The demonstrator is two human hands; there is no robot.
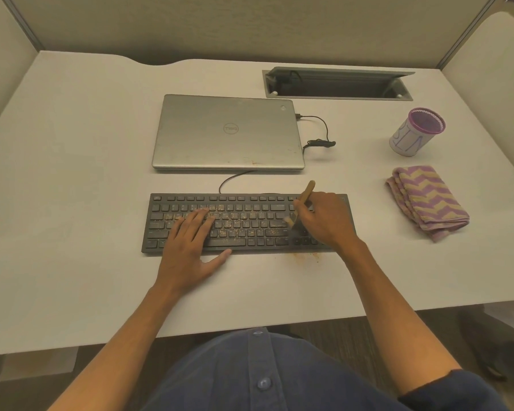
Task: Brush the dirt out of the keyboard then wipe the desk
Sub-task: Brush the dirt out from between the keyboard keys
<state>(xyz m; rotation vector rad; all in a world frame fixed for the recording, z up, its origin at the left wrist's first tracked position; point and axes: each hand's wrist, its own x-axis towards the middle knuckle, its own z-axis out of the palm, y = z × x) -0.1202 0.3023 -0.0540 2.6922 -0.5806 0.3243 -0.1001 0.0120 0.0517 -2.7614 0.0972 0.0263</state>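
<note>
Black keyboard (247,222) lies on the white desk (72,173) in front of a closed laptop (227,133), tan crumbs scattered over its middle keys. Head view: left hand (190,247) lies flat on the left keys, fingers straight, holding nothing. Right hand (321,218) is curled round a wooden brush (301,203), bristles down on the keys at the right. Some dirt (304,256) sits on the desk just below the keyboard. Folded cloth (428,200) and a cup (417,132) lie to the right.
</note>
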